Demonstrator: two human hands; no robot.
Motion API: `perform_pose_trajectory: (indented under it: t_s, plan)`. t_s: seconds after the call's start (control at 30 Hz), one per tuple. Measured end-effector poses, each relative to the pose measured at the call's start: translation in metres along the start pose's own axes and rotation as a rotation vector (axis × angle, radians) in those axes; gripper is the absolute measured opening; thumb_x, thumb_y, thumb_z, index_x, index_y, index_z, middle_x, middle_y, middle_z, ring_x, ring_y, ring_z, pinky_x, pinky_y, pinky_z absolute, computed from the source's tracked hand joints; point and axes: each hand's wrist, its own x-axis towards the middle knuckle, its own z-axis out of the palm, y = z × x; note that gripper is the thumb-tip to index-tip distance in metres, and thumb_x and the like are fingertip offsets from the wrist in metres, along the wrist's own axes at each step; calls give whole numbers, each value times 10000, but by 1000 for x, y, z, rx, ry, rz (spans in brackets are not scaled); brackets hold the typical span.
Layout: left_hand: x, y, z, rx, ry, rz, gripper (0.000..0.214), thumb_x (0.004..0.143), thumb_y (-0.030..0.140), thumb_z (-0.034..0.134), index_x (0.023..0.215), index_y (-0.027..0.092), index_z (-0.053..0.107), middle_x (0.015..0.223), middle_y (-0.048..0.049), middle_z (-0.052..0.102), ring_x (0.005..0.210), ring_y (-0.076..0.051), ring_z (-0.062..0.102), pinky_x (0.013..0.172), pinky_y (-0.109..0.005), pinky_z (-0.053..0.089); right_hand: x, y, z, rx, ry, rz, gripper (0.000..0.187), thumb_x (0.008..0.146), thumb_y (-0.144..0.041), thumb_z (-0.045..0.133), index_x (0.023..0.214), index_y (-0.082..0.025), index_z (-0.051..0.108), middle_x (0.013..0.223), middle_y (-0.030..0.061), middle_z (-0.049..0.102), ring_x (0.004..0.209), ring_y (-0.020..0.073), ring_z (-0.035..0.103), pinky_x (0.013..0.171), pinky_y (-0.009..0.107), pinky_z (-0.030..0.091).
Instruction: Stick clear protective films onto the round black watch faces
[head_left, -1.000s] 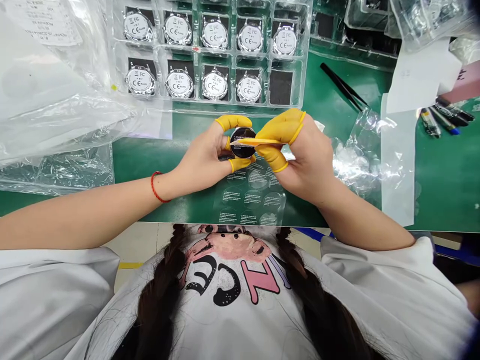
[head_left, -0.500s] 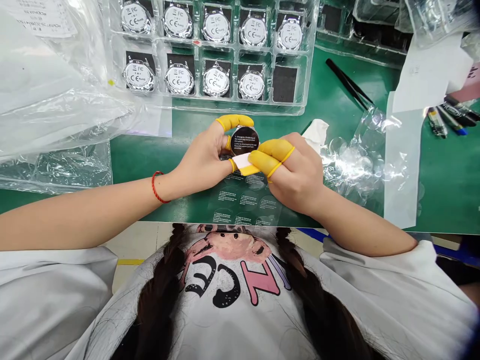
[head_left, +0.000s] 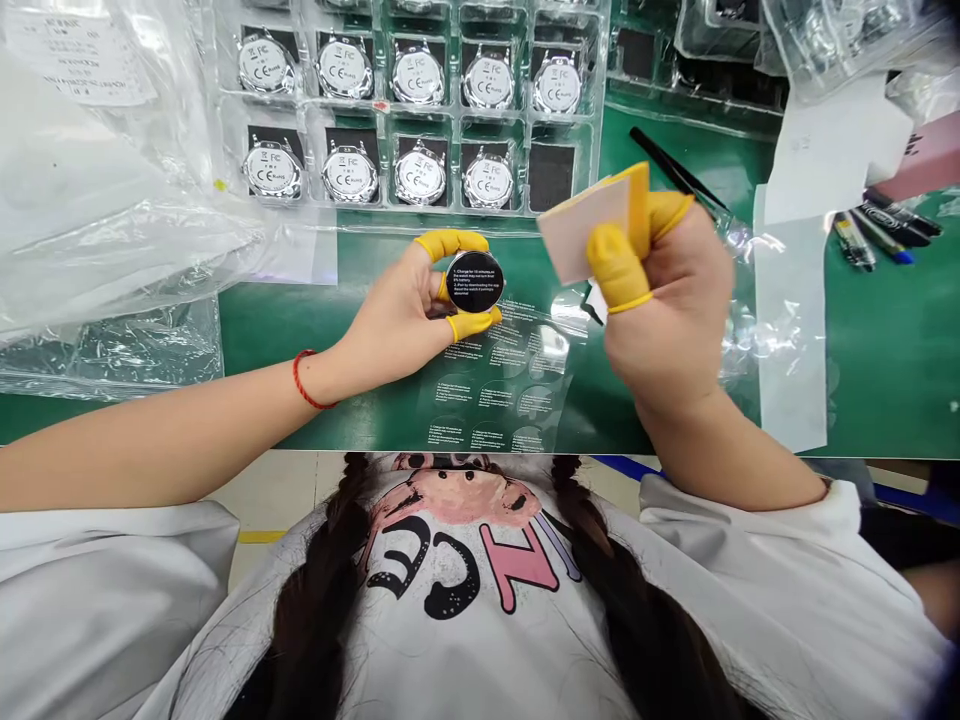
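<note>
Worktop: green worktop (head_left: 892, 350), casually buried in packaging, lol.

Plastic bag: big clear plastic bag (head_left: 112, 240) bunched along the left side, with a printed paper label (head_left: 75, 65) showing through it at the top.

Tray: clear blister tray (head_left: 450, 218) straight ahead, with rows of silver-backed watches (head_left: 344, 68) marked CE and RoHS. The last pocket in the lower row has just a black pad (head_left: 551, 176).

Sheet: clear sticker sheet (head_left: 499, 385) with round printed stickers, lying flat right under the hands.

Loose bits: crumpled clear film (head_left: 757, 340) sits to the right, near a strip of white paper (head_left: 784, 330).

Tweezers: black tweezers (head_left: 675, 165) lie just behind the right hand.

Pens: small bunch of marker pens (head_left: 885, 232) at the far right.

Left hand: left hand (head_left: 397, 315), curled and closed around the round watch (head_left: 474, 281), gripping its edge, with yellow finger cots (head_left: 452, 242) on the fingers. The watch sits just above the sticker sheet, black face up, with printed instructions on it.

Right hand: right hand (head_left: 671, 290), raised and pinching a pale pink square of film (head_left: 581, 230) with a yellow edge between its yellow-cotted fingers (head_left: 616, 265), well clear of the watch.
</note>
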Motion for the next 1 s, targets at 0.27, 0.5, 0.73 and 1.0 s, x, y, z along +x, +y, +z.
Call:
perform_pose_trajectory:
  t_s: [0.27,0.5,0.73,1.0]
  plan:
    - [-3,-4,1,44,7,31,601,761,387,856,1232,290,496,1027,-10,678,865,-198,730,730,-355,599,-16,-13,7,-289,-314,-123,212,1029,-384,506,1075,-293,692,1248,85,705,1264,295,618,1035,542,524]
    - [-4,-1,3,90,4,63,565,767,327,842,1223,272,512,1027,-12,706,803,-165,704,686,-304,559,-25,-14,12,-363,-284,-244,200,1024,-302,508,1075,-262,698,1263,81,715,1297,307,600,1097,585,433]
    - [-6,0,2,121,3,73,555,771,241,805,1240,263,510,847,33,677,661,-118,630,585,-255,485,-32,-18,19,-452,-173,-298,138,985,-298,556,927,-285,680,1140,35,717,1250,278,609,1169,585,371]
    - [-7,-6,-1,101,-8,65,594,752,206,794,1257,289,492,785,54,656,629,-126,614,554,-257,469,-33,-16,21,-540,-86,-410,112,942,-249,589,880,-306,662,1007,12,706,1163,266,633,1155,592,398]
